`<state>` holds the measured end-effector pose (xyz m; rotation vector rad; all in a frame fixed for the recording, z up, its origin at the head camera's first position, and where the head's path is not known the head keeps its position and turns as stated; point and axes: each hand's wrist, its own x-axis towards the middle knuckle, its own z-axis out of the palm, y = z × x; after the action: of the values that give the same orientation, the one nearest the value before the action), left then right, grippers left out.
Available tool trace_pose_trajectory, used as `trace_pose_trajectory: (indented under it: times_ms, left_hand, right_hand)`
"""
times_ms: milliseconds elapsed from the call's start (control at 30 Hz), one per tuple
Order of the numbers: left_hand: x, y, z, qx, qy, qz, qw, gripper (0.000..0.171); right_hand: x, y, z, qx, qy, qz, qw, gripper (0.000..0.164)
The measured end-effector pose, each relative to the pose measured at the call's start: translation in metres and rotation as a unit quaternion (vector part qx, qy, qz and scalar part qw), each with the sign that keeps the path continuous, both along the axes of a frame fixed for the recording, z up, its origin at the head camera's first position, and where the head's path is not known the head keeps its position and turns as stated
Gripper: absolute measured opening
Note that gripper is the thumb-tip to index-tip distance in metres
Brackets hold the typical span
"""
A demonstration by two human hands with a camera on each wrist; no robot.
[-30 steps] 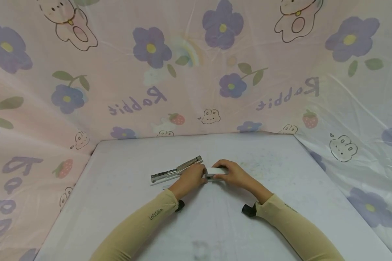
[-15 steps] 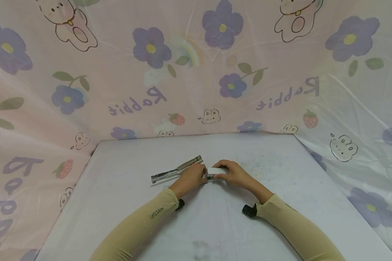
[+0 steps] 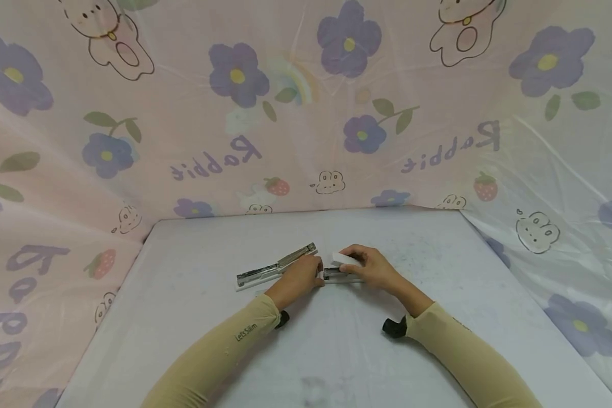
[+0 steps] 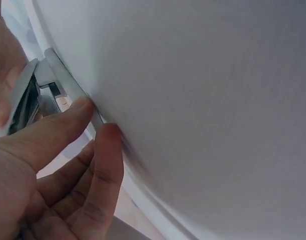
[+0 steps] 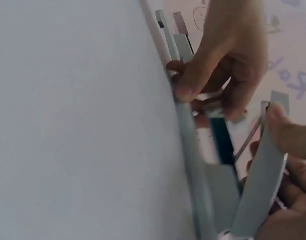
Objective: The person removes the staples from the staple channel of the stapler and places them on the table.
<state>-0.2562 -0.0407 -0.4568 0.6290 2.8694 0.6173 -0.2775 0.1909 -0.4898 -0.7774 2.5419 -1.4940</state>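
A white stapler (image 5: 260, 185) is between both hands near the table's middle, its top arm raised from the base. My left hand (image 3: 302, 276) pinches the end of the base between thumb and fingers; the left wrist view shows the thumb (image 4: 67, 122) on its edge. Gripping the lifted top arm (image 3: 343, 259) is my right hand (image 3: 376, 267), with the thumb on its outer face in the right wrist view. A dark metal magazine shows between arm and base. Just left of my left hand, a second stapler (image 3: 256, 276) lies unfolded, partly hidden by that hand.
Under everything is a white-covered table (image 3: 214, 243). Beside the left forearm a small pale strip (image 3: 260, 292) shows, mostly hidden. Patterned curtains (image 3: 296, 130) with flowers and rabbits hang along the back and sides. A black device (image 3: 395, 328) sits at the right wrist.
My right hand has risen slightly, tilting the stapler's top arm up from its base and uncovering the dark magazine. My left hand and the unfolded stapler have stayed in place.
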Motion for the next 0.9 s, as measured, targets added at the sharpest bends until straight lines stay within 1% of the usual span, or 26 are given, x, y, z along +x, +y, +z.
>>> trace_pose_trajectory:
  times_ms: [67,167,267,367,433,500,567,700,900]
  left_hand:
    - [-0.001,0.0,0.0,-0.003,0.002,0.004,1.0,0.024]
    - [-0.002,0.001,0.001,-0.015,0.008,0.006,0.9998,0.025]
    - [-0.002,0.003,0.002,-0.025,0.01,0.003,0.9996,0.026]
    - [-0.001,0.004,0.003,-0.029,0.007,-0.001,0.9996,0.027]
    - [0.0,0.004,0.003,-0.025,0.006,-0.003,0.9997,0.026]
    - [0.0,0.004,0.003,-0.02,0.011,-0.007,0.9997,0.025]
    - [0.0,0.003,0.002,-0.017,0.015,-0.011,0.9997,0.024]
    - [0.001,0.001,0.002,-0.01,0.012,-0.018,0.9997,0.023]
    - [0.002,0.0,0.004,-0.008,0.007,-0.021,0.9997,0.022]
  right_hand:
    - [-0.001,0.001,0.0,-0.013,-0.004,-0.003,1.0,0.035]
    - [-0.002,0.003,0.0,0.004,0.014,0.002,1.0,0.037]
    - [-0.002,0.005,0.0,0.009,0.025,0.001,1.0,0.038]
    - [-0.001,0.007,0.001,0.018,0.038,0.015,0.999,0.042]
    - [0.0,0.008,0.004,0.024,0.051,0.028,0.998,0.043]
    - [0.0,0.01,0.007,0.032,0.063,0.032,0.997,0.043]
    - [-0.001,0.011,0.01,0.038,0.074,0.03,0.996,0.042]
    - [-0.002,0.014,0.016,0.05,0.088,0.022,0.995,0.039]
    - [0.0,0.023,0.027,0.042,0.103,0.023,0.994,0.038]
